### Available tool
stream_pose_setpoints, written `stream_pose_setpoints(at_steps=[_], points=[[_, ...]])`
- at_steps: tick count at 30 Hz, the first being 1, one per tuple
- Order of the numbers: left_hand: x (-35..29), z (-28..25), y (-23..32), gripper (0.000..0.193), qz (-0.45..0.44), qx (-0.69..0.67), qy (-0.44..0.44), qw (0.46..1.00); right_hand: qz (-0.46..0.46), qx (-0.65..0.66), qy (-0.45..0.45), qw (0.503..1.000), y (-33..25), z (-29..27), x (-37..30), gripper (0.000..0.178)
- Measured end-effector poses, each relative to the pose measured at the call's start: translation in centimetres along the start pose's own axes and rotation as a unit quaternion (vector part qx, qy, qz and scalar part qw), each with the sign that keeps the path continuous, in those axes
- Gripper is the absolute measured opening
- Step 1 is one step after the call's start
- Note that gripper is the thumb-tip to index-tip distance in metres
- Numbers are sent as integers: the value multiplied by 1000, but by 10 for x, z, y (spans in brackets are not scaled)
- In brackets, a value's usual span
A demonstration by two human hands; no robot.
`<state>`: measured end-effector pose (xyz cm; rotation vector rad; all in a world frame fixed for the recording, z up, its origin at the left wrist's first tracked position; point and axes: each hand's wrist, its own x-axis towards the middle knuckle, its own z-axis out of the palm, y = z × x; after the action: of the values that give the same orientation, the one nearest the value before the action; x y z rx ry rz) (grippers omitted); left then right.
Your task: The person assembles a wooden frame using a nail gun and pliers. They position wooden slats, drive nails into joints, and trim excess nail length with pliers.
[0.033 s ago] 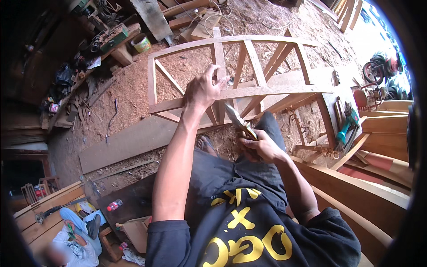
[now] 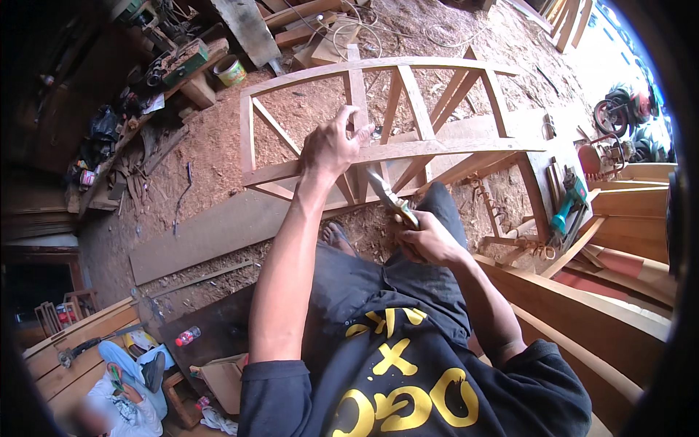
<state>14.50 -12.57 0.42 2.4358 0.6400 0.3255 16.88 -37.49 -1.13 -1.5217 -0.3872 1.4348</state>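
A curved wooden frame [image 2: 408, 151] with two arched rails and several upright and slanting slats stands in front of me. My left hand [image 2: 331, 146] grips its near rail left of the middle, fingers bent over the wood beside an upright slat. In my right hand [image 2: 429, 237] is a handsaw [image 2: 387, 193], held by its dark and yellowish handle. Its silvery blade slants up to the left, with the tip end just under the near rail by a slat. Whether the blade touches the wood, I cannot tell.
A long board [image 2: 196, 237] lies on the ground below the frame. At right are a green power tool [image 2: 568, 204] and large timber pieces [image 2: 582, 298]. A paint can [image 2: 230, 71] stands by the cluttered bench. Another person [image 2: 127, 390] sits at lower left, near a bottle [image 2: 188, 336].
The handsaw and my right hand have shifted very slightly to the left. My left hand keeps its place on the frame. The seated person's hands have moved a little.
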Motion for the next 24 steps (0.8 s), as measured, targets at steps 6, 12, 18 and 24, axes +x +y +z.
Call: stream_pose_setpoints(at_steps=[6,12,18,24], points=[[7,-2,-1,52,34,10,26,999,-207,-376,283,858,38,8,33,24],[7,-4,-3,53,9,7,-5,1000,-118,-148,96,977,27,4,25,14],[7,-6,-4,53,38,-4,7,999,101,529,-295,789,-22,-21,-7,25],[13,2,-11,51,65,-2,38,997,37,580,-337,740,18,-8,9,30]])
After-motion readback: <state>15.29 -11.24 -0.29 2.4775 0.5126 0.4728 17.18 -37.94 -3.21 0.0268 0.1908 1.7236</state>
